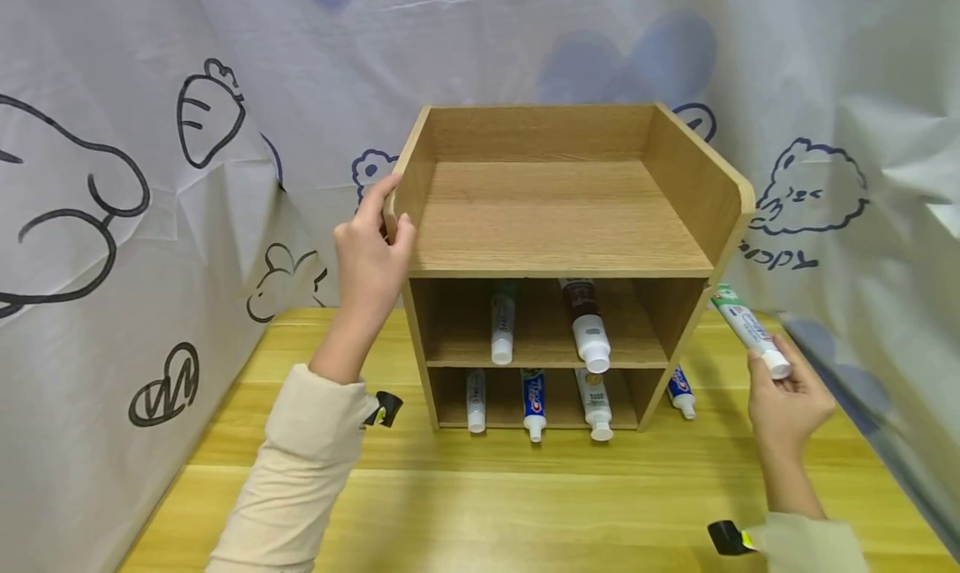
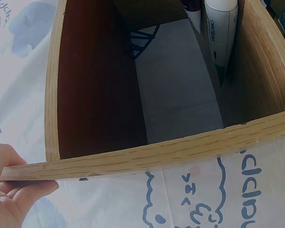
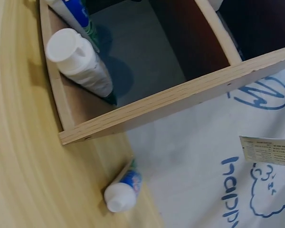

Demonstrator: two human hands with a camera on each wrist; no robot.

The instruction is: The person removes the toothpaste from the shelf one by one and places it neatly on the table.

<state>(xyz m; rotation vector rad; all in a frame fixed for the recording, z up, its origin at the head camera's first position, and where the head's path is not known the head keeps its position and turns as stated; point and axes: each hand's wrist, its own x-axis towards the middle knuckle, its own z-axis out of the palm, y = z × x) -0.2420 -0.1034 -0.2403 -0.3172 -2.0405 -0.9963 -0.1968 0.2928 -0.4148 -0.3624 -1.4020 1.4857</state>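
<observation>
My left hand grips the left side panel of a wooden shelf unit, its thumb and fingers on either side of the board in the left wrist view. Off the unit's right side, my right hand holds a green-and-white toothpaste tube by its white-cap end, raised above the table. Only the flat end of that tube shows in the right wrist view. On the middle shelf lie a white tube and a brown-and-white tube, caps facing out.
The bottom compartment holds a small white tube, a blue tube and a white flip-cap tube. Another blue tube lies on the wooden table right of the unit. A white cloth with drawings hangs behind.
</observation>
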